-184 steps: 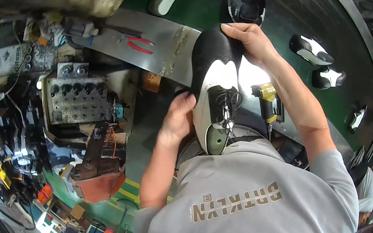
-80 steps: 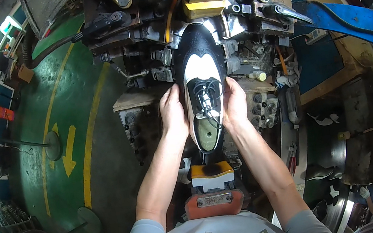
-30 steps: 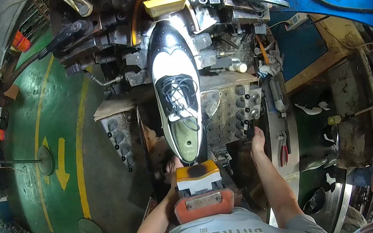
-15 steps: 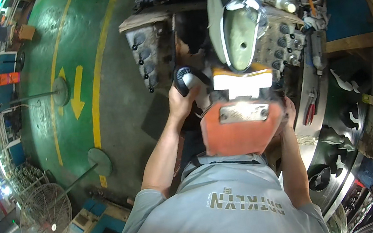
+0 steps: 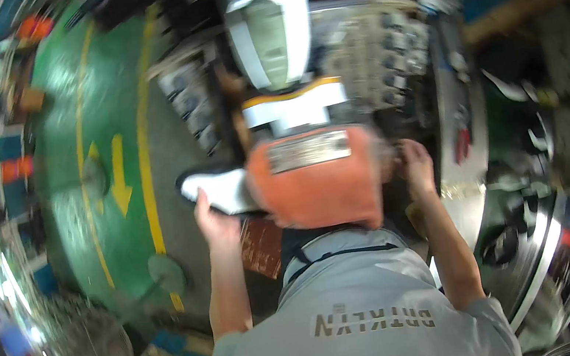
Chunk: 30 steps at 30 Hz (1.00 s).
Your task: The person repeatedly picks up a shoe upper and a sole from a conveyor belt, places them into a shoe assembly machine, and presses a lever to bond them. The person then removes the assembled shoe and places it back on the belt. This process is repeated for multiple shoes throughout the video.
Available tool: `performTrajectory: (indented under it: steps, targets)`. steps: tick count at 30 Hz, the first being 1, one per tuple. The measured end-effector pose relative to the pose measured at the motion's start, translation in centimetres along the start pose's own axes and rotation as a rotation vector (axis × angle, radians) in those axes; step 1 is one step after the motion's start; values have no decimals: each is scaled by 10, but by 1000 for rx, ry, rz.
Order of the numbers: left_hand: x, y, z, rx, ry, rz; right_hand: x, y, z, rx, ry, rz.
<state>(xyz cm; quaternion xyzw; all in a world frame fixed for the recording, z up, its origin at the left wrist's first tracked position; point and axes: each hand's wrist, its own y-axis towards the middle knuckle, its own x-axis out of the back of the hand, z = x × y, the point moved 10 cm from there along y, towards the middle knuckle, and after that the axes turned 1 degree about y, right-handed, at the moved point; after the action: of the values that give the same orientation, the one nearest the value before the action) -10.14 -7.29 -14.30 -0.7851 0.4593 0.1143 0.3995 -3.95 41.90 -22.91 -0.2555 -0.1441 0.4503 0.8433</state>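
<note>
1 yellow-lined green floor (image 5: pixel 65 175) spreads left of the machine (image 5: pixel 353 40), whose orange pad (image 5: pixel 324 190) stands between the hands. Beyond it, 1 laced shoe (image 5: pixel 296 23) holds a green form (image 5: pixel 268 40). The left hand (image 5: pixel 218 224) grips a 2nd shoe (image 5: pixel 226 191), partly behind the pad; the right hand (image 5: pixel 418 168) is too blurred to tell its hold. Red-handled pliers (image 5: pixel 462 144) lie rightward.

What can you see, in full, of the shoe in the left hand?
The shoe shows a white face edged in black; blur hides its material and finer detail. It is held crosswise, rounded end toward the left, its other end seemingly hidden behind the orange-red block. The left hand grips its near edge, thumb over the white.
</note>
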Motion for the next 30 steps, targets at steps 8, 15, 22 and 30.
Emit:
performTrajectory:
  steps: [8, 15, 22, 30]
  targets:
    - [8, -98, 152, 314, 166, -167, 22, -92, 37, 239, -237, 353]
    - [-101, -190, 319, 667, 431, 202, 115, -164, 6, 460, -1013, 512]
    - [-248, -334, 447, 745, 870, 1201, 356, -209, -64, 146, 198, -37]
    - [-233, -421, 520, 779, 1073, 1322, 608, -309, -192, 285, 1239, -778]
